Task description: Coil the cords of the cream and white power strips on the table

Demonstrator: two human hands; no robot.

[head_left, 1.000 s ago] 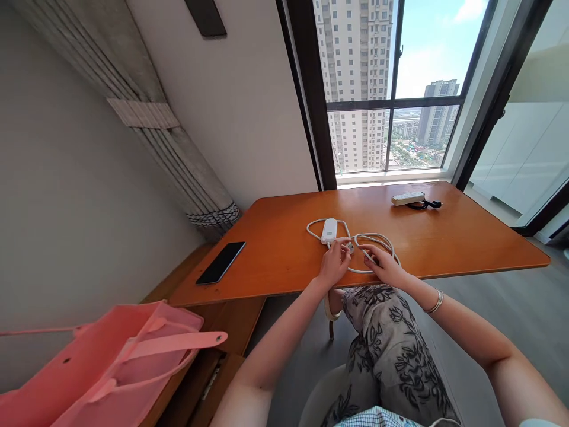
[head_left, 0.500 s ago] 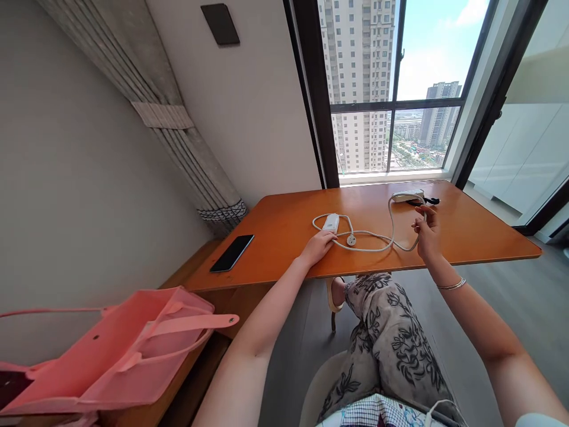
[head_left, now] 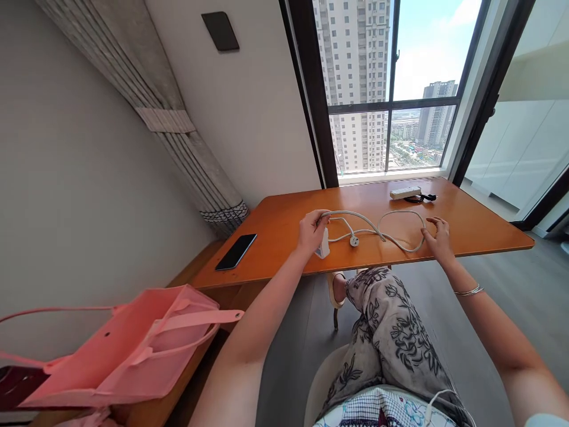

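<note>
Head view: a seated person sorts a white power cable across an orange wooden table point(head_left: 284, 225) by a high-rise window. At far left, a pink tote bag point(head_left: 133, 350) rests on a lower wooden ledge, and a dark phone point(head_left: 236, 251) lies face up near the table's left edge, well apart from the work. The left hand point(head_left: 312, 231) is closed around the white power strip point(head_left: 324, 244), lifted on end at the near edge, with a run of the white cord point(head_left: 377, 228) passing over its fingers. The cord lies in loose, uneven loops across the middle of the table, its round plug point(head_left: 354, 241) lying flat between the hands. The right hand point(head_left: 439, 237), fingers curled lightly open, pinches the far bend of the loop against the tabletop. By appearances the cord is only partly gathered; the loops are not yet coiled or bound. A second power strip point(head_left: 405, 192) with a black cord sits at the far side near the window point(head_left: 382, 89). Grey curtains point(head_left: 178, 124) hang at left; grey flooring shows below
</note>
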